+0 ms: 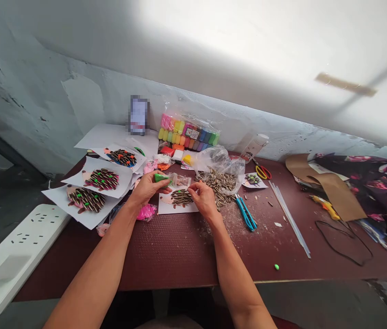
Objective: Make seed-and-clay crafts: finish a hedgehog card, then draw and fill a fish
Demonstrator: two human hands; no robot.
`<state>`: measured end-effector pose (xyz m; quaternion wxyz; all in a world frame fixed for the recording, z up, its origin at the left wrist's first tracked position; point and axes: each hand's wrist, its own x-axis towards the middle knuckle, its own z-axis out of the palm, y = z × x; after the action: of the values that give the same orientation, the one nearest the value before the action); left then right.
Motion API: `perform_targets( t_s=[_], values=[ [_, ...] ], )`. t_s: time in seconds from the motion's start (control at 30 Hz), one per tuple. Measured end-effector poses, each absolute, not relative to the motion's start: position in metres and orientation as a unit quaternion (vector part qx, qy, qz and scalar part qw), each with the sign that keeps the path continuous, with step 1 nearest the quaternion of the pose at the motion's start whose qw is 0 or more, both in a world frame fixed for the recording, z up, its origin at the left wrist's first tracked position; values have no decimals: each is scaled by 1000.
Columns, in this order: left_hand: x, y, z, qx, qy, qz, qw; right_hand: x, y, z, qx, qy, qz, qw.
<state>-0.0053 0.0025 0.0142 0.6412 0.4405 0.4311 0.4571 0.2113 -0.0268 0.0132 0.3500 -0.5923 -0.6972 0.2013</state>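
Note:
My left hand [147,188] grips a packet of green modelling clay [161,177], its clear wrapper [179,180] stretching to the right. Fingers pinched together, my right hand [203,198] hovers over the right edge of a white card [164,208]. Whatever sits in that pinch is too small to make out. On the card is a hedgehog [179,197] with striped sunflower seeds for spines and a green dot on its back. A heap of sunflower seeds [219,180] spills from a clear plastic bag [239,176] beyond my right hand.
Finished hedgehog cards [101,179] overlap at the left, near a white power strip [25,246]. Coloured clay packs [188,135] stand at the back. A teal utility knife [246,214], scissors [263,171], glue sticks [291,221], a yellow glue gun [326,208] and a green clay bit [276,267] lie rightward.

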Motion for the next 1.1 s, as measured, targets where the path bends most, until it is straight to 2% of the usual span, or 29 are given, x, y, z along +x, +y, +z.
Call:
perform_targets(
  t_s=[0.33, 1.1],
  values=[
    [-5, 1, 17, 437, 432, 460, 641, 211, -24, 5, -586, -726, 178, 311],
    [-5, 1, 18, 442, 433, 456, 640, 205, -29, 13, -594, -699, 202, 343]
  ],
)
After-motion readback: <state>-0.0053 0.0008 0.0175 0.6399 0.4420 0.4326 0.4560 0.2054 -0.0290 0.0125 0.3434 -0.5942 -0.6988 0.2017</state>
